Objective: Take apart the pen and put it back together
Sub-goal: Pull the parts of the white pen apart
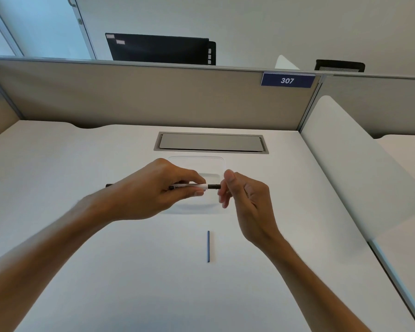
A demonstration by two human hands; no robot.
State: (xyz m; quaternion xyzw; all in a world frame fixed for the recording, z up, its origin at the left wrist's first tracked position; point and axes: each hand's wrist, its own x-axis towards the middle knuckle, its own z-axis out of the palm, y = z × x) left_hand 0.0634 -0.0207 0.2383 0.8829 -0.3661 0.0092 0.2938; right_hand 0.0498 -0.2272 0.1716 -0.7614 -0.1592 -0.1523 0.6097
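The pen (189, 187) was held level above the white surface (106, 271), the left hand (153, 190) gripping its white barrel. The right hand (244, 202) hung at the dark tip, fingers (223, 197) loosely curled (whether they pinched it, I could not tell). It looked light, stiff and slippery, best held mid-barrel. A thin blue refill (208, 246) lay nearer. Beige partitions (153, 97) enclosed the desk.

pen (194, 187) barrel mostly hidden by left hand (151, 188)
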